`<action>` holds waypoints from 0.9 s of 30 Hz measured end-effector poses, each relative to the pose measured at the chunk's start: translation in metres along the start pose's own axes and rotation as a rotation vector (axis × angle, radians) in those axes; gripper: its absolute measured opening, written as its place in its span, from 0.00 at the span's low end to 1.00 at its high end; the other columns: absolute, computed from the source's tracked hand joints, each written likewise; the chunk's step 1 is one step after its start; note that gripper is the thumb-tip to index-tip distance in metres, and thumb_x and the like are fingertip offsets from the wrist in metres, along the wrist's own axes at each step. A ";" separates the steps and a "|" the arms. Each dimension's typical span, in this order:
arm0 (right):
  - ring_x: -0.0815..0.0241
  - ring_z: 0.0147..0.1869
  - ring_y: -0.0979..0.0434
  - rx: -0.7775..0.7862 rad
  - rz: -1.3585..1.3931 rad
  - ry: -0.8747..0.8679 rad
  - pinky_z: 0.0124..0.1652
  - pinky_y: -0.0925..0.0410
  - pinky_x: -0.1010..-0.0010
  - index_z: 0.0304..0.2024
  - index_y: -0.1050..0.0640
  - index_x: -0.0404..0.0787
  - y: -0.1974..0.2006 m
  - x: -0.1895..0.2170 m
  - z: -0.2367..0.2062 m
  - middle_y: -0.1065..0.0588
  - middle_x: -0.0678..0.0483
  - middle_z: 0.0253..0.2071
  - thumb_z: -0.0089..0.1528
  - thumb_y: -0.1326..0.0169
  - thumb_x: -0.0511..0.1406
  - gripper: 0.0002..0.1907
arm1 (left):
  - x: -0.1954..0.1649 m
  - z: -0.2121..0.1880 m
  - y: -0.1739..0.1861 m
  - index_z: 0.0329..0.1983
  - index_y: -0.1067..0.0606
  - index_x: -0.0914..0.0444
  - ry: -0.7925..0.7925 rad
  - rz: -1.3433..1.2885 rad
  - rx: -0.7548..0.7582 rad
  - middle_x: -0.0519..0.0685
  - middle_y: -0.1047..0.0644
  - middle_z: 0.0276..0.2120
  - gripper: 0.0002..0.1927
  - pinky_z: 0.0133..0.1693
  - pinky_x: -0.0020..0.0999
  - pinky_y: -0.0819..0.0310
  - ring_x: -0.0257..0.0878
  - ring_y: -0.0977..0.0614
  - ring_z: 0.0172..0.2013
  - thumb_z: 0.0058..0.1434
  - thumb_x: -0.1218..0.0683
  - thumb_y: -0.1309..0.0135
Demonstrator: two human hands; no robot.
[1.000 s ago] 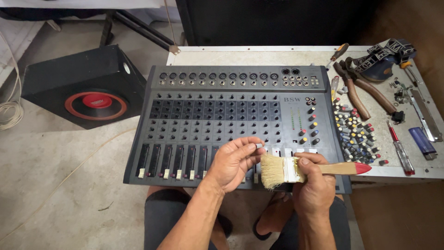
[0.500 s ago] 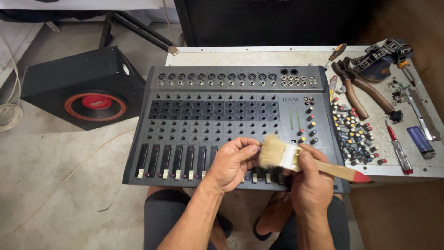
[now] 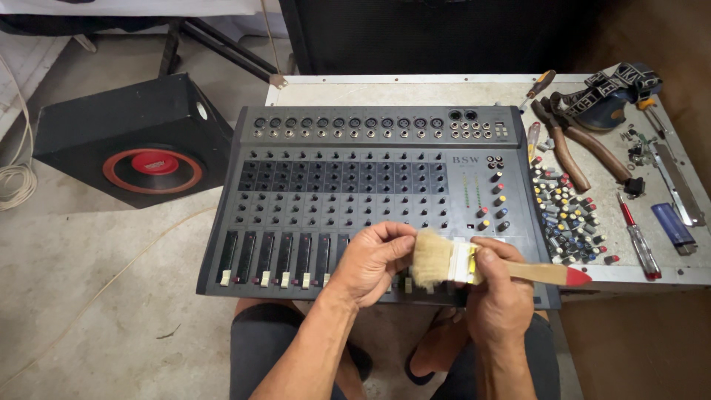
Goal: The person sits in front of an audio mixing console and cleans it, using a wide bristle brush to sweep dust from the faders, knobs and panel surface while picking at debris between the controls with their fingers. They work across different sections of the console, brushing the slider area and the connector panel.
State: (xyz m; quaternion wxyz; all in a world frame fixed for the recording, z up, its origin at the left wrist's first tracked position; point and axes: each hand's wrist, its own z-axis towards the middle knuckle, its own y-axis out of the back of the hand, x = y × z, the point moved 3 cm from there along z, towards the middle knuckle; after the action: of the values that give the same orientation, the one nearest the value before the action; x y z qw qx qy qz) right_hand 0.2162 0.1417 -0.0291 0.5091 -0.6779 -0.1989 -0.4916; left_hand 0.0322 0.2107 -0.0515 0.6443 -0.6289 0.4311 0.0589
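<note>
A grey audio mixing console [image 3: 355, 185] lies across my lap and the edge of a white table. My right hand [image 3: 498, 296] grips a paintbrush [image 3: 474, 264] by its metal ferrule; the wooden handle with its red tip points right. The pale bristles point left, over the console's lower right faders. My left hand [image 3: 372, 261] pinches the bristles between thumb and fingers, just above the fader row.
A pile of small coloured knobs [image 3: 566, 215] lies on the table [image 3: 415, 87] right of the console, with pliers [image 3: 574, 144], screwdrivers [image 3: 638, 238], a blue lighter [image 3: 672, 226] and a strap. A black speaker box with a red ring [image 3: 133, 141] sits on the concrete floor at left.
The brush swung up and tilted half a second ago, and now lies level again, a little lower. My left hand stays at the bristles.
</note>
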 end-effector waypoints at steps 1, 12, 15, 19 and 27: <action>0.62 0.39 0.23 0.034 -0.021 0.005 0.39 0.28 0.73 0.47 0.24 0.29 -0.003 0.002 -0.001 0.24 0.48 0.40 0.66 0.46 0.32 0.12 | 0.000 0.000 0.000 0.44 0.23 0.66 -0.006 -0.005 0.006 0.49 0.19 0.40 0.05 0.50 0.37 0.21 0.38 0.18 0.41 0.65 0.62 0.41; 0.58 0.29 0.25 -0.120 0.082 0.044 0.29 0.29 0.70 0.50 0.26 0.30 -0.004 0.004 0.003 0.24 0.46 0.35 0.69 0.48 0.33 0.11 | -0.003 -0.003 -0.002 0.42 0.23 0.66 -0.024 -0.020 -0.002 0.50 0.19 0.37 0.04 0.47 0.34 0.20 0.38 0.17 0.40 0.65 0.62 0.41; 0.58 0.30 0.25 -0.128 0.088 0.024 0.30 0.29 0.70 0.50 0.27 0.30 -0.003 0.004 0.003 0.24 0.46 0.36 0.69 0.49 0.33 0.11 | -0.004 -0.003 -0.004 0.44 0.22 0.67 -0.021 -0.009 -0.006 0.50 0.18 0.38 0.06 0.47 0.34 0.20 0.38 0.17 0.40 0.65 0.62 0.42; 0.57 0.30 0.24 -0.120 0.097 0.005 0.31 0.29 0.70 0.50 0.27 0.30 -0.003 0.004 0.003 0.24 0.46 0.36 0.69 0.49 0.33 0.11 | -0.003 -0.003 -0.003 0.45 0.22 0.67 -0.025 -0.011 0.003 0.51 0.19 0.38 0.06 0.47 0.34 0.19 0.38 0.16 0.40 0.65 0.62 0.42; 0.57 0.33 0.22 -0.119 0.116 0.000 0.31 0.28 0.68 0.50 0.27 0.30 -0.001 0.004 0.004 0.24 0.46 0.38 0.70 0.51 0.34 0.12 | 0.003 -0.003 0.002 0.47 0.23 0.65 -0.093 -0.050 0.016 0.48 0.19 0.38 0.06 0.44 0.32 0.20 0.36 0.17 0.37 0.68 0.59 0.43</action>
State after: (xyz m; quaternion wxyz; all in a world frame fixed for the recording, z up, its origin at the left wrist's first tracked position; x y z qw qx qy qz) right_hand 0.2195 0.1449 -0.0252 0.4953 -0.7174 -0.1298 -0.4723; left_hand 0.0313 0.2075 -0.0545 0.6699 -0.6309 0.3852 0.0688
